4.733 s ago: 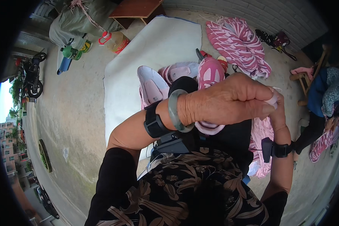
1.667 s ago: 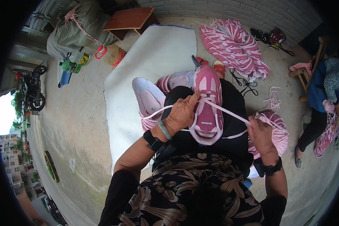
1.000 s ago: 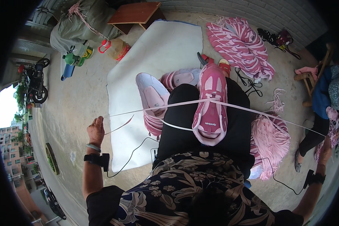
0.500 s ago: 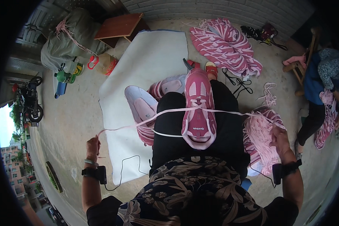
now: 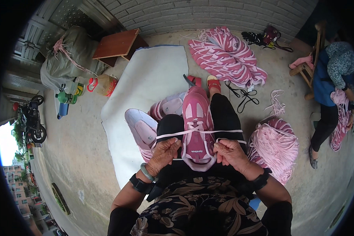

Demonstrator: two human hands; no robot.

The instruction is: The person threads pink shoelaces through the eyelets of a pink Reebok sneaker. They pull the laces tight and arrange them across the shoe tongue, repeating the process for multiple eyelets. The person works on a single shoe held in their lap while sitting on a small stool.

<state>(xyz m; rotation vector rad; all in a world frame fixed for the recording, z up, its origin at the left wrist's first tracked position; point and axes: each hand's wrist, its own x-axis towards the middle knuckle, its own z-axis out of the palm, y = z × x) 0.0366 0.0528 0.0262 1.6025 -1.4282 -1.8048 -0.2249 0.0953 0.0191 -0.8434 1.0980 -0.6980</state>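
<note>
A pink sneaker (image 5: 197,112) rests on my lap between my thighs, its toe pointing away and its heel opening toward me. Its pale pink shoelace (image 5: 228,131) crosses over the tongue and reaches out to both sides. My left hand (image 5: 163,154) is beside the heel on the left, thumb and fingers pinched on the lace. On the other side my right hand (image 5: 233,153) pinches the lace too, close to the shoe's collar. Two more pink shoes, one of them an open shoe (image 5: 143,128), lie left of my legs.
A white sheet (image 5: 145,78) covers the floor ahead. Right of my leg sits a heap of pale pink laces (image 5: 275,145). Farther off lies a pile of pink-and-white shoe parts (image 5: 228,59). A co-worker (image 5: 334,78) bends over pink material at the right. Bottles (image 5: 104,85) stand at the left.
Both hands have come inward from wide apart to either side of the sneaker. The lace, stretched out to both hands before, now bends back toward the shoe.
</note>
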